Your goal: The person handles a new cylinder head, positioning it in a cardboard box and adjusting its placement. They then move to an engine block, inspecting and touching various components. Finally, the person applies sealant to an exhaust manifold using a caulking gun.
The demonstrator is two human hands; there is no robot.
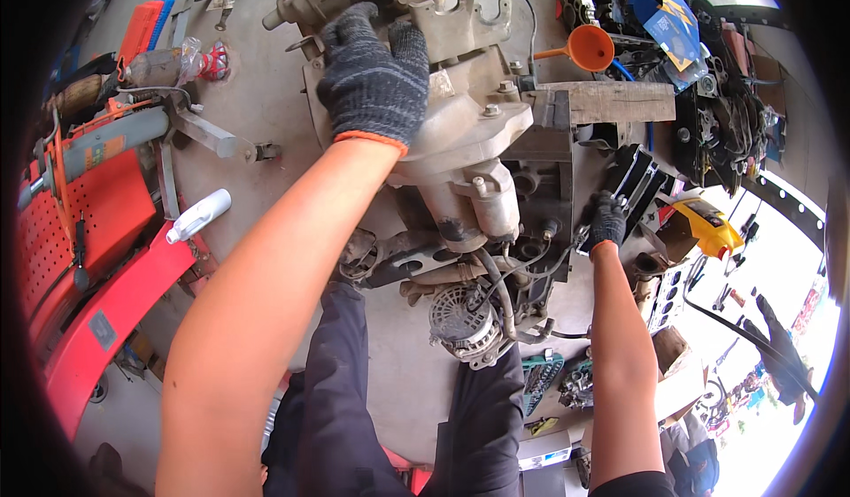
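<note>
My left hand [375,75], in a dark grey knit glove with an orange cuff, grips the top of a metal gearbox casing [465,115]. Its fingers curl over the far side, so the fingertips are partly hidden. Off to the right, my right hand [605,219], gloved the same way, is at the near edge of a black case with silver trim [634,182]. The fingers there are small and dark, and their grip is unclear. Beside it stands the engine block [541,195]. An alternator [465,318] and a hose [497,278] sit at the engine's near end.
A wooden block [621,103] lies against the engine. Engine parts, an orange funnel [590,49] and a yellow jug [710,226] crowd the right. On the left are a red hoist leg [119,318], a grey hydraulic cylinder [123,140] and a white bottle [199,215].
</note>
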